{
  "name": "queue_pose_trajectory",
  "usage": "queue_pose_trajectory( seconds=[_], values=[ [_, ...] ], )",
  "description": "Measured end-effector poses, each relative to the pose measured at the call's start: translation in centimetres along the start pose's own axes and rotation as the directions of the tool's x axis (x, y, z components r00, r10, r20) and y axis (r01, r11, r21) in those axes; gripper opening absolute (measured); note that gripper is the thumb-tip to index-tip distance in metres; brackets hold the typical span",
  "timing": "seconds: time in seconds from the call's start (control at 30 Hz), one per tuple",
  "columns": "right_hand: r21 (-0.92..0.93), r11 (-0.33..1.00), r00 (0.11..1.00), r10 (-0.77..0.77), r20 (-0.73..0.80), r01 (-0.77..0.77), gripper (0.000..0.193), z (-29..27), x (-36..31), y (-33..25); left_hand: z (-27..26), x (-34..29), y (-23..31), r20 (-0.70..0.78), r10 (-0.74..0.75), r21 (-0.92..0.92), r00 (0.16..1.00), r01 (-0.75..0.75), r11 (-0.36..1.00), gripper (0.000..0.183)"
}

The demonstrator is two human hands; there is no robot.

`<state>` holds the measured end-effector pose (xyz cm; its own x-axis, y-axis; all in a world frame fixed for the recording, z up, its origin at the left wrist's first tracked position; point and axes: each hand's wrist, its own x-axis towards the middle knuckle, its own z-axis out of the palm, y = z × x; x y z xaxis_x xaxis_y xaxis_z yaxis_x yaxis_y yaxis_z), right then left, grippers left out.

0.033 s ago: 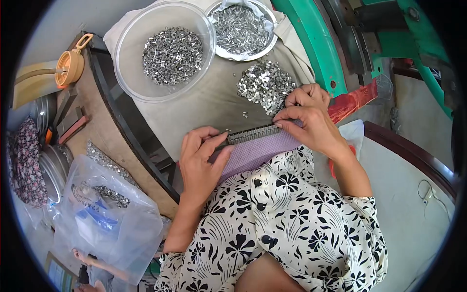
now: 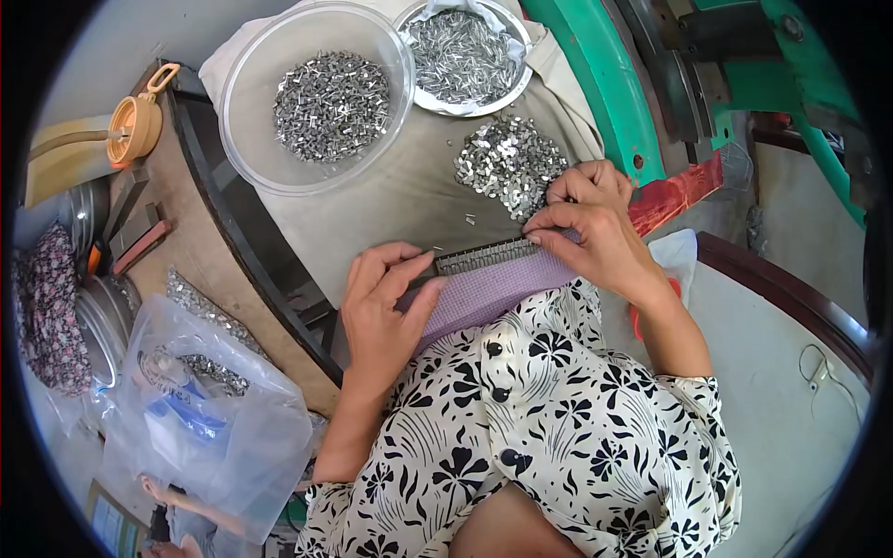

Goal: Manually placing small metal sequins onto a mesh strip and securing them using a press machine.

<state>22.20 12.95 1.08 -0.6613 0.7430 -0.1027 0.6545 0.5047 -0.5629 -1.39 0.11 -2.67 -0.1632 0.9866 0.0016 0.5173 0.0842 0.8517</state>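
Desk (image 2: 372, 219): covered with a grey-beige cloth, slightly rumpled, before the seated person.

Rack (image 2: 486, 256), one: dark, narrow; on a purple cloth (image 2: 502, 290) at the desk's near edge, between the two hands. Left hand (image 2: 377, 302): thumb and forefinger closed about the rack's left end. Right hand (image 2: 595, 228): thumb and forefinger near together at the right end; whether a piece lies between them, cannot tell.

Progress, by judgement: small metal pieces stand in a close row along most of the visible rack; both ends covered by fingers, so any gaps there cannot be told. Left loose: one heap of flat pieces (image 2: 509, 160), just beyond the right hand; a clear tub (image 2: 230, 130) of short metal parts (image 2: 330, 104); a white bowl (image 2: 462, 110) of slim pins (image 2: 460, 54); a few strays (image 2: 470, 220) near the rack.

Surroundings: green machine frame (image 2: 572, 79), right; side board (image 2: 223, 288), left, with orange lid (image 2: 137, 130) and clear plastic bag (image 2: 251, 465); another person's arm (image 2: 200, 507), lower left.

In the way: the right hand, overlapping the heap's near edge. Rack's upper side otherwise unobstructed.
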Motion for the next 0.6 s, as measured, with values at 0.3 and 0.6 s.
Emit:
queue_pose_trajectory(
  seconds=[0.3,0.6],
  values=[
    [-0.070,0.997,0.999,-0.032,-0.005,0.032,0.015,-0.1,0.0,-0.3,-0.2,1.2,0.5,0.007,-0.029,0.054,1.000,0.028,0.998,0.021],
    [-0.024,1.000,1.000,-0.020,-0.014,0.020,0.014,0.2,0.0,-0.3,-0.3,2.3,0.6,0.092,-0.023,0.129,0.995,0.011,0.992,0.014]
  ],
)
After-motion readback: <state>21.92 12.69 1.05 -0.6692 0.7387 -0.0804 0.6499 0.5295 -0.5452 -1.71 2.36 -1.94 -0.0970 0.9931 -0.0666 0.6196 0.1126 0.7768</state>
